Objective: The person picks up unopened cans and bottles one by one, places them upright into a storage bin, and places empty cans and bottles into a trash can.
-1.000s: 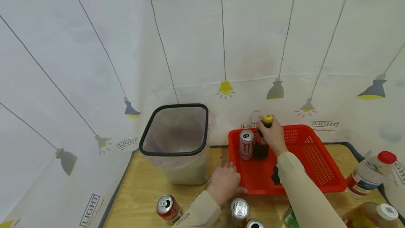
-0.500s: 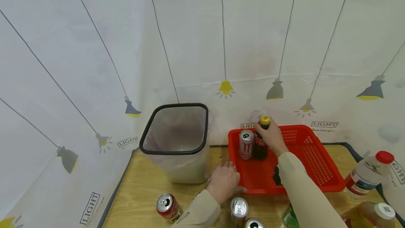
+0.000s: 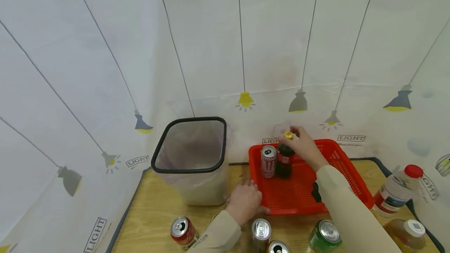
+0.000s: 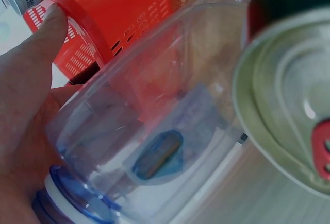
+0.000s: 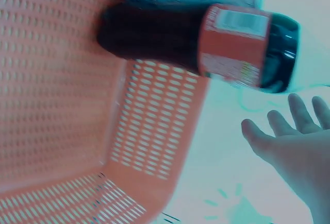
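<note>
A dark cola bottle with a yellow cap (image 3: 284, 163) stands in the red basket (image 3: 288, 202), beside a pink energy drink can (image 3: 268, 164). At its cap in the head view is my right hand (image 3: 308, 149). The right wrist view shows the fingers of that hand (image 5: 304, 149) spread and apart from the bottle (image 5: 232, 46). My left hand (image 3: 244, 200) lies against the basket's near left corner, its thumb along the rim. Close beside it in the left wrist view are a clear plastic bottle with a blue cap (image 4: 154, 116) and a can with a red tab (image 4: 289, 100).
A bin with a black rim and plastic liner (image 3: 190, 171) stands left of the basket. Near the front are a red can (image 3: 183, 231), a silver can (image 3: 261, 231) and a green can (image 3: 325, 235). Two bottles, one red-capped (image 3: 397, 190), stand at right.
My right hand has loosened from the cola bottle and opened its fingers. The bottle stands more upright next to the pink can. My left hand stays at the basket, and the view turns slightly right.
</note>
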`<state>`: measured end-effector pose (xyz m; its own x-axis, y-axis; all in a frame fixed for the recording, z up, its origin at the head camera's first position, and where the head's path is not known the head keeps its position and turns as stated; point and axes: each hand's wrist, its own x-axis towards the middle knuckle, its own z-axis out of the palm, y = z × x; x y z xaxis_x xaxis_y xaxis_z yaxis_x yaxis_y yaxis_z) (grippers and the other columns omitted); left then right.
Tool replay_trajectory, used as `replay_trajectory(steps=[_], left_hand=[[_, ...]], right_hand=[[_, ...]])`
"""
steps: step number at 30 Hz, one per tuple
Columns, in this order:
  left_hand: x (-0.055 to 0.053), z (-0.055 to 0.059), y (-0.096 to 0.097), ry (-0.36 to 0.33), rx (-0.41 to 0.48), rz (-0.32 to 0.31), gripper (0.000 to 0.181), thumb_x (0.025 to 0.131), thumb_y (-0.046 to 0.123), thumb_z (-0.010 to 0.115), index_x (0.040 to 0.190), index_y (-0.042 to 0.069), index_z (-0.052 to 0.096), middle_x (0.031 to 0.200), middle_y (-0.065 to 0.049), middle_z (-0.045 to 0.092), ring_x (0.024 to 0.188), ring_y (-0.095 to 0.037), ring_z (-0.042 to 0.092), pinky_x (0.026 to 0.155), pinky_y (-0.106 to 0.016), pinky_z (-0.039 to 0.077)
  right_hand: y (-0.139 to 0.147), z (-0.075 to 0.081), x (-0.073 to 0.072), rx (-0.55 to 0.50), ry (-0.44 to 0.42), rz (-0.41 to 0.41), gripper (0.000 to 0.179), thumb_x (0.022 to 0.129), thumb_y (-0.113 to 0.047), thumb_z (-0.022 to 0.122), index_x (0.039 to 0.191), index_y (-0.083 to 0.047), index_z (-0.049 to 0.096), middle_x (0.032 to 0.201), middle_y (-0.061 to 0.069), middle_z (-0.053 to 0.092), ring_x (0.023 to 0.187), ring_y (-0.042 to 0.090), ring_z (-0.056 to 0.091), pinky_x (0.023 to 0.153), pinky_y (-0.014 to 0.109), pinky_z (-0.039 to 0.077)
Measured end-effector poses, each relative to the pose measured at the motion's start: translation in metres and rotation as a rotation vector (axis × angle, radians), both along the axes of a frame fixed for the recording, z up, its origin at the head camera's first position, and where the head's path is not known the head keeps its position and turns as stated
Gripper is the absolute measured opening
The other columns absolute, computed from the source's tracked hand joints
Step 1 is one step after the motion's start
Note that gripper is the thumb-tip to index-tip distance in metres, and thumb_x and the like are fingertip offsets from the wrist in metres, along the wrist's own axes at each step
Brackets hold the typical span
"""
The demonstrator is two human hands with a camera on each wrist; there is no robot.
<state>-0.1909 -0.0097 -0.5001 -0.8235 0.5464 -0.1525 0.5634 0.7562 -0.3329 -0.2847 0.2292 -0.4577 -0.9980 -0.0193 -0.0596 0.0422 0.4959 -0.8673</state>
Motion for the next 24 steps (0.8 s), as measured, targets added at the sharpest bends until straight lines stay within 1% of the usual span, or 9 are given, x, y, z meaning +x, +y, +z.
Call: replay_trajectory(steps=[4, 6, 8, 13, 15, 18, 21, 24], left_hand=[[-0.001, -0.001, -0.001, 0.025, -0.006, -0.019, 0.077, 0.084, 0.081, 0.058, 0.128, 0.021, 0.076, 0.138, -0.003, 0.067, 0.124, -0.020, 0.064, 0.091, -0.036, 0.056], [-0.002, -0.001, -0.001, 0.023, -0.001, -0.022, 0.076, 0.085, 0.080, 0.058, 0.128, 0.020, 0.076, 0.138, -0.004, 0.067, 0.125, -0.020, 0.064, 0.093, -0.036, 0.055], [-0.002, -0.001, -0.002, 0.021, 0.007, -0.022, 0.076, 0.085, 0.080, 0.059, 0.128, 0.019, 0.076, 0.137, -0.004, 0.067, 0.125, -0.020, 0.064, 0.093, -0.036, 0.055], [-0.001, -0.001, -0.003, -0.009, 0.024, 0.000, 0.076, 0.086, 0.079, 0.059, 0.130, 0.018, 0.075, 0.139, -0.006, 0.066, 0.127, -0.021, 0.063, 0.095, -0.038, 0.055], [-0.001, 0.000, -0.003, -0.013, 0.030, 0.003, 0.076, 0.086, 0.078, 0.060, 0.129, 0.018, 0.075, 0.139, -0.006, 0.066, 0.126, -0.022, 0.063, 0.093, -0.038, 0.055], [-0.001, -0.001, -0.003, -0.012, 0.031, 0.002, 0.077, 0.086, 0.078, 0.060, 0.130, 0.017, 0.075, 0.139, -0.006, 0.066, 0.126, -0.022, 0.063, 0.091, -0.037, 0.056], [-0.001, 0.000, -0.002, -0.004, 0.030, -0.006, 0.078, 0.085, 0.079, 0.060, 0.129, 0.016, 0.075, 0.137, -0.006, 0.067, 0.124, -0.021, 0.064, 0.090, -0.037, 0.056], [-0.001, 0.000, 0.000, 0.004, 0.029, -0.014, 0.078, 0.085, 0.079, 0.060, 0.129, 0.016, 0.075, 0.137, -0.006, 0.068, 0.123, -0.021, 0.065, 0.091, -0.036, 0.056]], right_hand=[[0.005, 0.021, 0.006, 0.076, 0.009, 0.018, 0.098, 0.098, -0.067, 0.054, 0.167, -0.011, 0.011, 0.170, 0.022, 0.017, 0.152, 0.049, 0.022, 0.116, 0.071, 0.024], [0.008, 0.033, 0.010, 0.108, 0.036, 0.024, 0.096, 0.100, -0.068, 0.048, 0.167, -0.011, 0.010, 0.170, 0.022, 0.015, 0.152, 0.050, 0.019, 0.116, 0.072, 0.021], [0.011, 0.044, 0.015, 0.135, 0.087, 0.030, 0.092, 0.102, -0.067, 0.044, 0.167, -0.011, 0.011, 0.171, 0.022, 0.013, 0.153, 0.050, 0.016, 0.117, 0.072, 0.018], [0.017, 0.068, 0.033, 0.153, 0.240, 0.052, 0.079, 0.106, -0.056, 0.044, 0.167, -0.012, 0.016, 0.171, 0.019, 0.015, 0.155, 0.046, 0.014, 0.118, 0.071, 0.015], [0.018, 0.075, 0.041, 0.146, 0.275, 0.057, 0.077, 0.107, -0.054, 0.044, 0.167, -0.014, 0.017, 0.171, 0.018, 0.015, 0.155, 0.046, 0.014, 0.118, 0.072, 0.015], [0.020, 0.082, 0.055, 0.152, 0.297, 0.052, 0.076, 0.106, -0.054, 0.044, 0.168, -0.018, 0.016, 0.172, 0.016, 0.015, 0.155, 0.046, 0.016, 0.116, 0.074, 0.016], [0.022, 0.085, 0.071, 0.169, 0.328, 0.046, 0.076, 0.106, -0.051, 0.046, 0.167, -0.018, 0.016, 0.171, 0.017, 0.017, 0.153, 0.047, 0.019, 0.114, 0.076, 0.019], [0.023, 0.087, 0.087, 0.192, 0.369, 0.034, 0.075, 0.105, -0.048, 0.049, 0.167, -0.019, 0.019, 0.170, 0.017, 0.021, 0.151, 0.047, 0.023, 0.111, 0.078, 0.021]])
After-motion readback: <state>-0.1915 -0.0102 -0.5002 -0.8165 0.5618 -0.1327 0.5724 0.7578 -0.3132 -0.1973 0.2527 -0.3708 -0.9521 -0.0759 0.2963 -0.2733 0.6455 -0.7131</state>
